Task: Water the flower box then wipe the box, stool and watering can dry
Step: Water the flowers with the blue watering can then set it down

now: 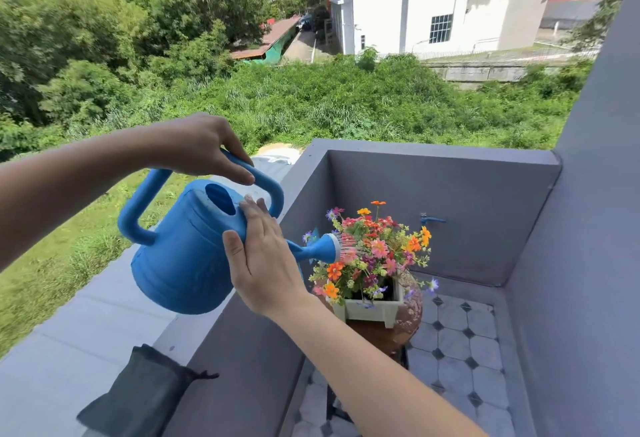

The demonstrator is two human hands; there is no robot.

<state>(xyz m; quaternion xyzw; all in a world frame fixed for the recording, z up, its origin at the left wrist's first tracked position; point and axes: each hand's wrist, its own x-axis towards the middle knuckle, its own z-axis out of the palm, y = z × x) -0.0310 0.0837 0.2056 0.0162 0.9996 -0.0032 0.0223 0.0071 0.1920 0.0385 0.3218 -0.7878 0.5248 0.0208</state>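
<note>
1. A dark grey cloth with frayed edges (138,398) lies flat on the top of the grey painted balcony wall (86,325), near the bottom left, well apart from both hands.
2. The right hand (263,263) is open, with the fingers stretched, and its palm presses flat against the side of the blue plastic watering can (183,253), near the base of the spout.
3. The left hand (204,145) is closed around the top handle of the watering can and carries it in the air above the wall.
4. The can is tilted to the right, and thin streams of water come out of its round sprinkler head (330,248).
5. The water falls on the colourful flowers (374,253), orange, pink and purple, just beside the sprinkler head.
6. The flowers stand in a pale green rectangular plastic flower box with small feet (377,312).
7. The box sits on a round brown wooden stool (408,315), which stands on the white floor tiles with small dark diamonds (460,350).
8. A small blue tap (431,219) sticks out of the far grey wall behind the flowers.
</note>
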